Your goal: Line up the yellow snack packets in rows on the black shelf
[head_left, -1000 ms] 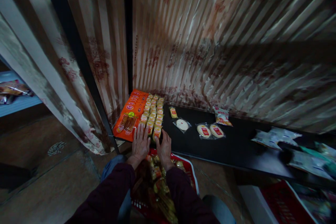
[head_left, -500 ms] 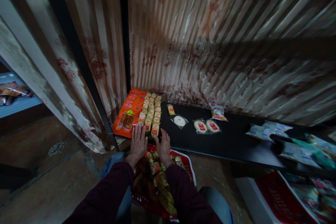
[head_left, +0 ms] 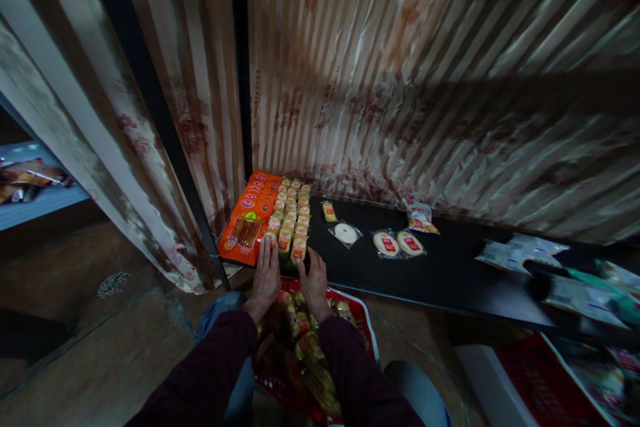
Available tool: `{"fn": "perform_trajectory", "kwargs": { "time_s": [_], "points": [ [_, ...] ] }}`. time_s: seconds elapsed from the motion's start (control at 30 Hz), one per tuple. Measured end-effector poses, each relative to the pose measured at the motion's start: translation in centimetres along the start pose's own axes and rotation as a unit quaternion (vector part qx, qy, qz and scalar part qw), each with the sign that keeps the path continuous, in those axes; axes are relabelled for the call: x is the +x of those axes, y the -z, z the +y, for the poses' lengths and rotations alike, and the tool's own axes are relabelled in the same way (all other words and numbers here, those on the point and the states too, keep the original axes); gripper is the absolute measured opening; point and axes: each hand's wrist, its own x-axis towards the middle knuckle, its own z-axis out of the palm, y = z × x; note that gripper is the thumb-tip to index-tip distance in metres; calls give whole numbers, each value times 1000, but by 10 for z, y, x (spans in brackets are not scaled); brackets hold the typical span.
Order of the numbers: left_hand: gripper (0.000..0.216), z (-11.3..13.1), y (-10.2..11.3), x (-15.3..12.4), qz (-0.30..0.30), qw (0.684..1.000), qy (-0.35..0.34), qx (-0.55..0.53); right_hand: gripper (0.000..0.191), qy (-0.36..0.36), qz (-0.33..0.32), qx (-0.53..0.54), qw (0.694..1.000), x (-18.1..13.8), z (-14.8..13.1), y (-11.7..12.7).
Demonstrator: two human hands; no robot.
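Small yellow-wrapped snack packets stand in tight rows on the black shelf. Flat against the left side of the front row, my left hand has its fingers stretched out. My right hand is at the front right corner of the rows, its slightly bent fingertips at the nearest packet. Neither hand has a packet in its grasp. Orange snack bags overlap in a row left of the packets. Below my wrists sits a red basket holding more yellow packets.
A single yellow packet, a round white wrapped item, two round wrapped cakes and a red-and-white bag lie farther right. Black posts and a pleated curtain border the shelf. A white-sided box stands lower right.
The whole view has shifted slightly. My left hand's fingers have drawn closer together and turned more upright along the packets' left side. My right hand stays at the right corner.
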Motion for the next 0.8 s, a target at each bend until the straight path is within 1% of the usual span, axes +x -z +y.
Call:
{"fn": "perform_trajectory", "kwargs": {
  "time_s": [0.13, 0.27, 0.4, 0.5, 0.67, 0.8],
  "points": [
    [72, -2, -1, 5, 7, 1000, 4, 5, 51, -4, 4, -11, 1000, 2, -1, -2],
    [65, -5, 0, 15, 8, 1000, 4, 13, 50, -4, 9, -15, 1000, 1, -1, -2],
    [63, -9, 2, 23, -4, 1000, 0, 11, 50, -2, 8, -11, 1000, 1, -1, -1],
    [65, -10, 2, 23, -12, 1000, -3, 6, 49, -6, 5, -10, 1000, 1, -1, -1],
    [77, -10, -1, 18, -23, 1000, -4, -13, 45, -12, 10, -15, 1000, 3, -3, -3],
    [81, -10, 0, 17, -28, 999, -5, -16, 46, -17, 2, -24, 1000, 6, -7, -2]
  ]
}}
